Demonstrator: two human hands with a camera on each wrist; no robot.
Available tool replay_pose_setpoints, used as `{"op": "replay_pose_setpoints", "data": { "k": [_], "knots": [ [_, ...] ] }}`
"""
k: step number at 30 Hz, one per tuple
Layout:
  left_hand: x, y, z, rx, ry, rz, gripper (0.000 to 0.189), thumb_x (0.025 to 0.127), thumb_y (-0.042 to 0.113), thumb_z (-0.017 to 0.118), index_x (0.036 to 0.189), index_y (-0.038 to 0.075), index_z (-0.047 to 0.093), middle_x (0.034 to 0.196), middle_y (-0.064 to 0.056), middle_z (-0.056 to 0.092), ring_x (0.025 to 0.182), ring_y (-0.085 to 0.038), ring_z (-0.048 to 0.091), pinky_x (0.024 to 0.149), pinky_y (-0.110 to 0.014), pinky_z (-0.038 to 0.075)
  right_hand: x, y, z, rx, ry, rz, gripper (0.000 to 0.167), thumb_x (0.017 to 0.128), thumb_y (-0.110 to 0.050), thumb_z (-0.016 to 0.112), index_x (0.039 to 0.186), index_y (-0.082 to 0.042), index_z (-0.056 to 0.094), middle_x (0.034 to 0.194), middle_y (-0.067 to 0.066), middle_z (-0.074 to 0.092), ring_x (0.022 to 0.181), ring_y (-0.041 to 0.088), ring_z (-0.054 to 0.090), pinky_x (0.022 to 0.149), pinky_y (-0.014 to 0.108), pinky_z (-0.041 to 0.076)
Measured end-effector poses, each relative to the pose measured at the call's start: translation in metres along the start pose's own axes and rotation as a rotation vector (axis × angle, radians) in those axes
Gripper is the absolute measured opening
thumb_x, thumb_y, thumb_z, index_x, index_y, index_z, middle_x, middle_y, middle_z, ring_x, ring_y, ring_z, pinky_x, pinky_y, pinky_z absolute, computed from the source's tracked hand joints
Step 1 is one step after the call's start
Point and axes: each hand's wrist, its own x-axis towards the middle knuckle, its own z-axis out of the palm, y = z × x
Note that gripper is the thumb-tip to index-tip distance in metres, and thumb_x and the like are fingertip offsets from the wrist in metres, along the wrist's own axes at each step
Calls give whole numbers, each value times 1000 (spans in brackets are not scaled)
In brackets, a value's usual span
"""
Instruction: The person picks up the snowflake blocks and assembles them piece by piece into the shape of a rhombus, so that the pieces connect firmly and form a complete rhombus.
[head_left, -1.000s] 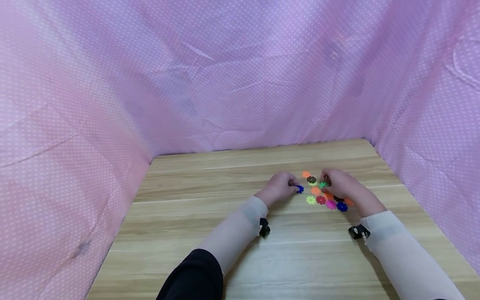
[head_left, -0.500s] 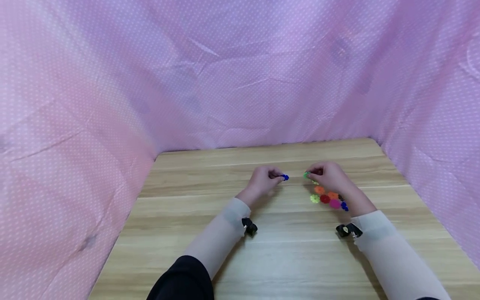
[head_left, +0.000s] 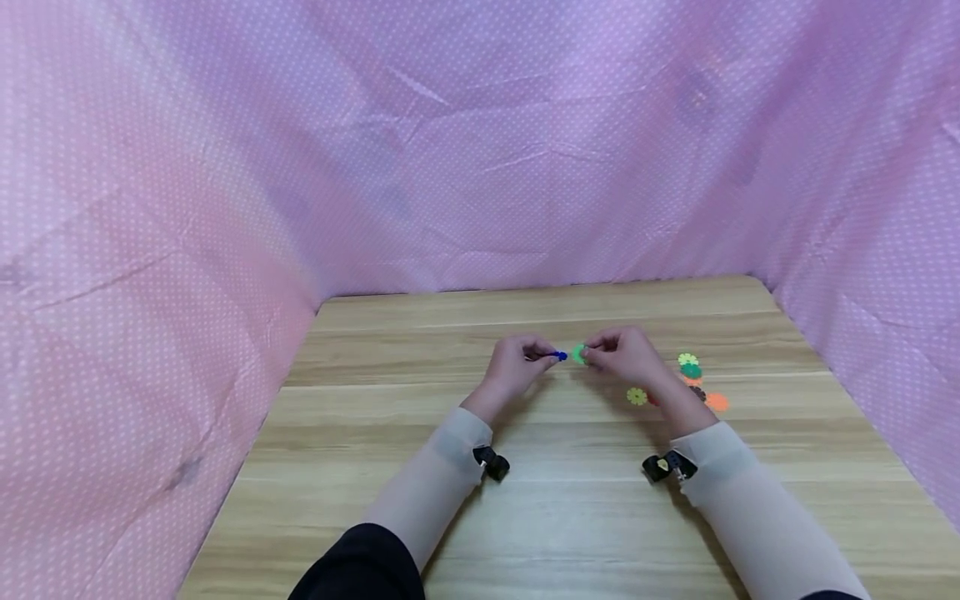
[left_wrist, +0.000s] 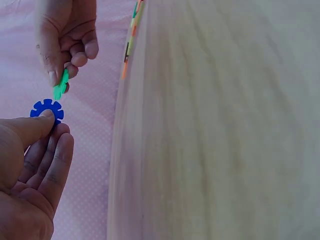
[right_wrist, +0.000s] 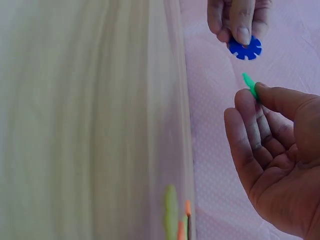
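Note:
Between thumb and fingers, my left hand pinches a blue notched disc, a flower-shaped plastic piece with slots round its rim. My right hand pinches a bright green notched disc, seen nearly edge-on in the right wrist view. Both discs are held above the table, facing each other with a small gap between them. To the right of my right hand lie several more notched discs, among them a yellow-green one, a dark green one and an orange one. My right forearm partly hides this group.
The wooden table spreads under both arms. A pink dotted cloth hangs behind the table and along its sides. Each wrist carries a small black camera, such as the left one.
Both hands have lifted from the pile and shifted left, bringing their discs close together. The right hand carried its green disc away from the group, uncovering more of the loose discs.

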Motion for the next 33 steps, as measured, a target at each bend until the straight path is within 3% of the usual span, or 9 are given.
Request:
{"op": "replay_pose_setpoints", "data": {
  "k": [5, 13, 23, 33],
  "knots": [
    [-4, 0, -2, 1, 16, -2, 5, 93, 11, 82, 94, 15, 81, 85, 12, 75, 80, -7, 69, 70, -24, 58, 4, 1, 11, 168, -41, 29, 28, 99, -15, 76, 113, 9, 74, 95, 16, 77, 89, 40, 75, 79, 46, 63],
    [-6, -1, -1, -4, 44, 28, 4, 91, 10, 84, 93, 12, 82, 84, 10, 76, 79, -6, 69, 71, -23, 58, 4, 1, 17, 287, -68, 70, 25, 100, -11, 74, 113, 10, 72, 99, 21, 76, 93, 43, 75, 82, 48, 62],
    [-9, 3, 4, 6, 32, 63, 3, 91, 9, 84, 94, 9, 83, 88, 6, 78, 79, -3, 70, 72, -21, 59, 5, 5, 20, 385, -100, 118, 21, 101, -3, 69, 111, 16, 70, 91, 18, 76, 79, 23, 76, 78, 41, 64],
    [-11, 2, 6, 34, 33, 67, 5, 91, 10, 83, 94, 13, 83, 90, 8, 79, 82, -2, 70, 74, -20, 58, 3, 1, 22, 413, -118, 126, 22, 101, -2, 68, 113, 16, 68, 95, 24, 75, 80, 23, 76, 78, 40, 64]
  ]
}}
